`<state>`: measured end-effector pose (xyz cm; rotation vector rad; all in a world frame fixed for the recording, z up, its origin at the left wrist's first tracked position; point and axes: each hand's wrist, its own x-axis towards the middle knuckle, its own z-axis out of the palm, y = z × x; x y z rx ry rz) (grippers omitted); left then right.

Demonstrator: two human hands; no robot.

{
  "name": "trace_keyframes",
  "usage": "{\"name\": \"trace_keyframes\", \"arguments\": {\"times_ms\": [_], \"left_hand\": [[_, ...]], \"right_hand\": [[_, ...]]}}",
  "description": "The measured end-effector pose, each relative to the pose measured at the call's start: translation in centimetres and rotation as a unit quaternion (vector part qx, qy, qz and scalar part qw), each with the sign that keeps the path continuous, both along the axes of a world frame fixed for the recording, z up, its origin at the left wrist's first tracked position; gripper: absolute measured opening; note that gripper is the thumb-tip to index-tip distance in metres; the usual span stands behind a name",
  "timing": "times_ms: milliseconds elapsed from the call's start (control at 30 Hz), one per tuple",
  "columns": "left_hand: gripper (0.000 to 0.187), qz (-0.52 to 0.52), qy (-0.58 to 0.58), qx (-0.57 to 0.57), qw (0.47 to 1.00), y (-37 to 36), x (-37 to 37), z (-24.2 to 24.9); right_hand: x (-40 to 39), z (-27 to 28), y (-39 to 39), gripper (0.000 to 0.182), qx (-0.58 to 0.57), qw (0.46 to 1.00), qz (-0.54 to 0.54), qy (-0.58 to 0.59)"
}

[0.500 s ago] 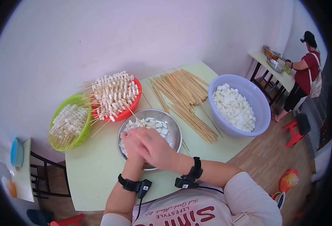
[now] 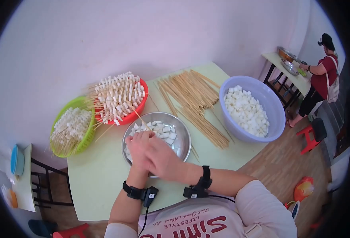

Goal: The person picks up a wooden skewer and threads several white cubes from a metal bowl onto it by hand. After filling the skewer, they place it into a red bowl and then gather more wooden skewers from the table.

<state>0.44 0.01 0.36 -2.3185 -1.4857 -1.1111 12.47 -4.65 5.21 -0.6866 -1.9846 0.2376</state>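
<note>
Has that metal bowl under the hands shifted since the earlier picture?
No: the metal bowl shows no clear shift against the table; the view itself moved slightly.

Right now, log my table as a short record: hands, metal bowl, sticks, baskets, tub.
Left hand: over the metal bowl, overlapping the right hand
Upright stick: juts from the hands; which one grips it is unclear
Metal bowl: white pieces
Loose sticks: heaped between metal bowl and purple tub
Purple tub: white cubes
Red basket: loaded skewers
Green basket: more loaded skewers, left of red
</note>
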Motion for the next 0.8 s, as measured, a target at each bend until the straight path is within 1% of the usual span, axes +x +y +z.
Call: {"name": "trace_keyframes", "arguments": {"times_ms": [67, 100, 167, 200, 267, 300, 333, 367, 400, 433, 467, 500, 533, 567, 600, 667, 700, 733, 767, 800], "left_hand": [[0.013, 0.001, 0.036, 0.010, 0.999, 0.0, -0.3, -0.1], [0.013, 0.004, 0.037, 0.008, 0.999, 0.0, -0.3, 0.1], [0.013, -0.008, 0.007, -0.015, 1.000, 0.0, 0.0, 0.8], [0.013, -0.005, 0.007, -0.017, 1.000, 0.2, -0.1, 0.7], [0.015, 0.008, -0.034, 0.012, 0.999, 0.4, -0.3, 0.4], [0.016, 0.024, -0.019, 0.021, 0.999, 0.3, -0.2, 0.6], [0.016, 0.029, -0.019, 0.013, 0.999, 0.1, 0.0, 1.0], [0.016, 0.003, -0.066, 0.020, 0.998, -0.2, 0.2, 1.6], [0.016, -0.022, -0.114, 0.028, 0.993, -0.4, 0.3, 2.0], [0.019, -0.043, -0.117, 0.040, 0.991, -0.5, 0.4, 2.2], [0.019, -0.037, -0.114, 0.036, 0.992, -0.3, 0.3, 2.4], [0.019, -0.103, -0.111, 0.008, 0.989, -0.3, 0.3, 2.5], [0.019, -0.168, -0.108, -0.020, 0.980, -0.4, 0.3, 2.6], [0.020, -0.196, -0.116, -0.039, 0.973, -0.5, 0.3, 2.5], [0.020, -0.193, -0.117, -0.043, 0.973, -0.7, 0.4, 2.5], [0.016, -0.213, -0.162, -0.050, 0.962, -0.5, 0.5, 2.7], [0.016, -0.209, -0.162, -0.052, 0.963, -0.4, 0.4, 2.8], [0.015, -0.153, -0.203, -0.079, 0.964, -0.3, 0.0, 3.1], [0.014, -0.097, -0.244, -0.106, 0.959, -0.3, -0.3, 3.3], [0.014, -0.091, -0.244, -0.109, 0.959, -0.3, -0.9, 3.7]], "right_hand": [[0.6, -0.9, 1.6, 0.053, -0.051, 0.997, -0.034, 0.042], [0.6, -0.9, 1.2, 0.053, -0.053, 0.997, -0.031, 0.043], [0.5, -0.6, -0.1, 0.051, -0.103, 0.994, 0.006, 0.026], [0.7, -0.3, -0.5, 0.051, -0.105, 0.994, 0.009, 0.026], [1.0, -0.2, -1.0, 0.043, -0.125, 0.991, 0.036, 0.017], [1.4, -0.3, -0.5, 0.043, -0.130, 0.991, 0.039, 0.016], [2.0, -0.5, 0.7, 0.040, -0.136, 0.987, 0.008, 0.083], [2.5, -0.7, 1.7, 0.037, -0.144, 0.978, -0.022, 0.150], [3.0, -0.9, 2.6, 0.035, -0.188, 0.965, -0.043, 0.177], [3.4, -1.1, 3.5, 0.034, -0.229, 0.950, -0.065, 0.202], [3.6, -2.0, 4.4, 0.034, -0.235, 0.949, -0.060, 0.204], [3.5, -2.6, 5.0, 0.033, -0.326, 0.919, 0.004, 0.224], [3.5, -3.0, 5.3, 0.033, -0.413, 0.876, 0.066, 0.241], [4.0, -3.2, 5.2, 0.028, -0.473, 0.844, 0.064, 0.242], [4.4, -2.9, 5.2, 0.028, -0.478, 0.842, 0.065, 0.241], [5.1, -2.6, 5.6, 0.023, -0.523, 0.812, 0.071, 0.251], [5.3, -2.9, 5.8, 0.022, -0.541, 0.788, 0.077, 0.285], [5.5, -3.2, 6.0, 0.022, -0.544, 0.785, 0.081, 0.285], [5.8, -3.4, 6.3, 0.022, -0.553, 0.748, 0.097, 0.355], [6.1, -3.7, 6.6, 0.023, -0.559, 0.705, 0.110, 0.422]]}}
